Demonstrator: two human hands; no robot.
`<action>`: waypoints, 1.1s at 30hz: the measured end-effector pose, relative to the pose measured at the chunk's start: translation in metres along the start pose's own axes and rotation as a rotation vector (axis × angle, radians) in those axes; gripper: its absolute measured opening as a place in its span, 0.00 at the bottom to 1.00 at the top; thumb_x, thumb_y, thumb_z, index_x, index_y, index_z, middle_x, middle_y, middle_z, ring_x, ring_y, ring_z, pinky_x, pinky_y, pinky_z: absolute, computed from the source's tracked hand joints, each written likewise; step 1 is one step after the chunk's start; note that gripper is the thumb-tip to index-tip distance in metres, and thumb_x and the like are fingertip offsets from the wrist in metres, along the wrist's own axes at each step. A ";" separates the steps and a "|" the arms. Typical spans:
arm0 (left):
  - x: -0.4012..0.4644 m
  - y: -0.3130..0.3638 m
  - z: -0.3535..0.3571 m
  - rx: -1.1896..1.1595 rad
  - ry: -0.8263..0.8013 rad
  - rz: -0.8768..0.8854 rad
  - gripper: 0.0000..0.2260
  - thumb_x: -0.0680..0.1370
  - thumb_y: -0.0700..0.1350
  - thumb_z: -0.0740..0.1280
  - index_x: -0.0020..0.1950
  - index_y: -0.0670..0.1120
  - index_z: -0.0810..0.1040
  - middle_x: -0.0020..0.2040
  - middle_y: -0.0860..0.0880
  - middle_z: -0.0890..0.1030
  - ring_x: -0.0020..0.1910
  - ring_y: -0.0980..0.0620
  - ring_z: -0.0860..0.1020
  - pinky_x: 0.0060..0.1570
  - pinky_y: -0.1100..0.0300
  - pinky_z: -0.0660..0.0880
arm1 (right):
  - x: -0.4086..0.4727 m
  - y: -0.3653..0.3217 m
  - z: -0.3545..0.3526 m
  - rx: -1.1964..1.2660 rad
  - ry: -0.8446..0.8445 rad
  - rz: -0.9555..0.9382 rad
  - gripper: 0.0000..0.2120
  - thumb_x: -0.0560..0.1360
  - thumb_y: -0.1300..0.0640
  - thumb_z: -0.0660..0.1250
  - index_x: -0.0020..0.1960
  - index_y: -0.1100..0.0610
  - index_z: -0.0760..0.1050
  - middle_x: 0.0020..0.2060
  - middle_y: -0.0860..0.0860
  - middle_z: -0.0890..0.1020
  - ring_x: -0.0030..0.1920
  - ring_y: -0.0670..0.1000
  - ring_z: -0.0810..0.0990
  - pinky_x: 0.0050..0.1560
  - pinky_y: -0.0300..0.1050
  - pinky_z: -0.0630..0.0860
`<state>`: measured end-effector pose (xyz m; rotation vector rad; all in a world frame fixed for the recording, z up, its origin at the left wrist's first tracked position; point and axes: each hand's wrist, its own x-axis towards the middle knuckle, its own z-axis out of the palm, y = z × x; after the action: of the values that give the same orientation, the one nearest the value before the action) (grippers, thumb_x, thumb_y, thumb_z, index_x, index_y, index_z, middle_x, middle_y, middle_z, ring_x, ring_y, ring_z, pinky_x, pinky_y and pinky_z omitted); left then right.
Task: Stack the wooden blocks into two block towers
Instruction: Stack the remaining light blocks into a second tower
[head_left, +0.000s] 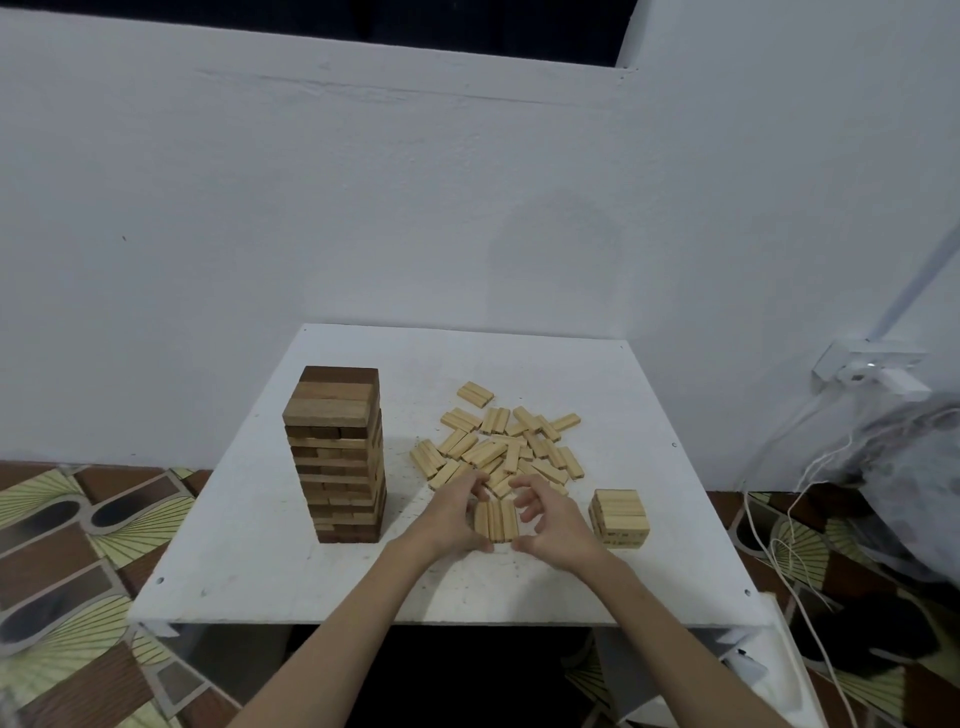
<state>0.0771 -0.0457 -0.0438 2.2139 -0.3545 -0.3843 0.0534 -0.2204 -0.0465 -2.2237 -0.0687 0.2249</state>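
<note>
— Where, relative to the hands, the row of three pale wooden blocks (496, 521)?

— Flat on the white square table (249, 561), directly between both hands, at the near edge of the loose heap of pale wooden blocks (501, 447). Left hand (451, 517) against the row's left side, fingers curled over the far end, thumb at the near corner. Right hand (551, 525) just right of the row, fingers bent and spread, thumb tip near the row's near right corner; contact on that side not clear enough to tell.

— Gripping, then?

— Left: curled round the row's left edge, touching. Right: loosely clawed, holding nothing visible.

— And the counts?

— One tall tower of dark and mid-brown wooden blocks (337, 457), standing upright left of the hands, well apart from the row. One short pale wooden block stack (619, 518), a few layers high, just right of the right hand. Three blocks in the row between the hands. Loose heap: dozens, overlapping, too jumbled for an exact count; one small group (475, 394) apart at the far side.

— Around the table?

— White wall (363, 208) behind, patterned brown and yellow floor (78, 571) on either side, white cables (779, 551) trailing on the right.
</note>
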 end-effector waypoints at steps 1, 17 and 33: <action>0.000 -0.001 0.000 -0.003 0.003 0.004 0.37 0.63 0.38 0.79 0.68 0.45 0.65 0.58 0.50 0.72 0.51 0.54 0.72 0.46 0.67 0.69 | 0.000 0.000 -0.001 -0.003 -0.006 -0.001 0.33 0.65 0.66 0.76 0.64 0.48 0.68 0.51 0.48 0.74 0.46 0.45 0.73 0.39 0.31 0.70; 0.007 -0.016 0.008 -0.056 0.051 0.021 0.38 0.62 0.43 0.80 0.68 0.47 0.65 0.58 0.52 0.76 0.59 0.55 0.71 0.59 0.64 0.67 | 0.006 0.003 -0.001 -0.030 -0.044 -0.021 0.37 0.63 0.62 0.79 0.68 0.49 0.67 0.54 0.46 0.74 0.44 0.44 0.73 0.38 0.30 0.70; 0.007 -0.020 0.009 -0.057 0.060 0.004 0.39 0.62 0.44 0.80 0.68 0.49 0.65 0.56 0.55 0.77 0.60 0.53 0.71 0.59 0.61 0.68 | 0.010 0.001 0.001 -0.085 -0.095 -0.072 0.37 0.63 0.58 0.78 0.67 0.45 0.65 0.53 0.42 0.75 0.42 0.41 0.69 0.41 0.28 0.67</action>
<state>0.0821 -0.0422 -0.0657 2.1638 -0.3118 -0.3211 0.0627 -0.2195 -0.0491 -2.2892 -0.2140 0.2929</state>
